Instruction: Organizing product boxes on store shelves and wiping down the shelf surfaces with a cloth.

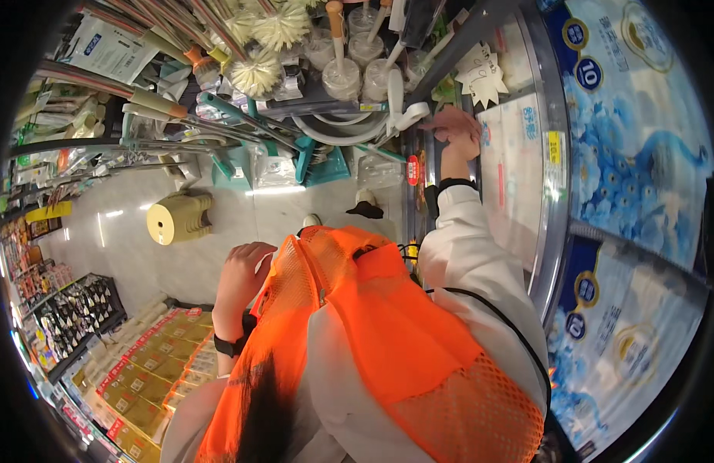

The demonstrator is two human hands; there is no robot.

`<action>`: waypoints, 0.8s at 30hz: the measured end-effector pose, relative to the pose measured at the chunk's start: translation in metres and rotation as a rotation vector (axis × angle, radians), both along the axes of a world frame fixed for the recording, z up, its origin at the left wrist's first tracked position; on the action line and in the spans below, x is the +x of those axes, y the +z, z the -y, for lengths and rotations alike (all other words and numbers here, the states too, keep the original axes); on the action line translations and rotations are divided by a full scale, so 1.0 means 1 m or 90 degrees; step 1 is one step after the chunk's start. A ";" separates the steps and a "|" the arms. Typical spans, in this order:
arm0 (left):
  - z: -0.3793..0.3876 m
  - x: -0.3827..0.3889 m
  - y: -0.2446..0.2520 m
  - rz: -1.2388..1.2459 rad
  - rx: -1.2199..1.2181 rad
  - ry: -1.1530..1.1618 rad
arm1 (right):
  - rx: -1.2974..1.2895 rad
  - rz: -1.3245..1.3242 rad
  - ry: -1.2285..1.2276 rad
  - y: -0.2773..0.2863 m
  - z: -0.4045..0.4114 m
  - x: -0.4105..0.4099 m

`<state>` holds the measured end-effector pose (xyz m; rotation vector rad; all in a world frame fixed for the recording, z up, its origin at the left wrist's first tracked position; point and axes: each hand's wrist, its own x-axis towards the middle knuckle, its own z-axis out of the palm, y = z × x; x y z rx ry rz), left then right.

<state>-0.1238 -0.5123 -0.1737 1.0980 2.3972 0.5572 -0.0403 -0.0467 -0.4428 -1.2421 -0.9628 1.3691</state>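
Observation:
My right hand [456, 134] reaches forward to the shelf at the right, beside white plastic-wrapped packs [510, 173]. Its fingers are blurred and reddish, so I cannot make out whether anything is in them. Just beyond it hangs a star-shaped paper tag [481, 75] with handwriting. My left hand [244, 269] hangs bent beside the orange mesh vest [334, 272], holding nothing, its thumb apart from the fingers. A dark band circles each wrist.
Toilet brushes [341, 81] in holders and long-handled brooms fill the rack ahead. Teal dustpans [331, 166] stand low beneath them. A yellow plastic stool [180, 219] is on the tiled floor. Large blue packs [635, 150] line the right; gold packs [143, 370] are stacked lower left.

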 end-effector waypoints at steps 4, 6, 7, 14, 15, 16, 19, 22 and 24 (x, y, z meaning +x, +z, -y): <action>0.030 -0.014 -0.006 -0.005 0.019 -0.072 | -0.004 -0.084 -0.143 0.008 0.050 0.042; 0.051 -0.023 -0.010 -0.006 0.018 -0.115 | 0.033 -0.088 -0.105 -0.019 0.060 0.092; 0.065 -0.025 -0.013 -0.008 0.019 -0.125 | 0.063 -0.091 -0.040 -0.017 0.075 0.104; 0.163 -0.037 -0.026 -0.039 0.021 -0.169 | 0.017 0.186 -0.334 -0.021 0.174 0.240; 0.172 -0.038 -0.027 -0.044 0.006 -0.179 | 0.018 0.188 -0.341 -0.016 0.188 0.262; 0.179 -0.038 -0.027 -0.042 -0.009 -0.190 | -0.019 0.136 -0.325 -0.013 0.202 0.286; 0.191 -0.029 -0.022 -0.022 0.010 -0.206 | -0.055 0.082 -0.328 -0.007 0.239 0.329; 0.192 -0.016 -0.022 -0.023 -0.005 -0.236 | -0.065 0.072 -0.348 -0.001 0.274 0.360; 0.185 0.000 -0.019 -0.021 0.015 -0.270 | -0.064 0.034 -0.316 0.000 0.296 0.384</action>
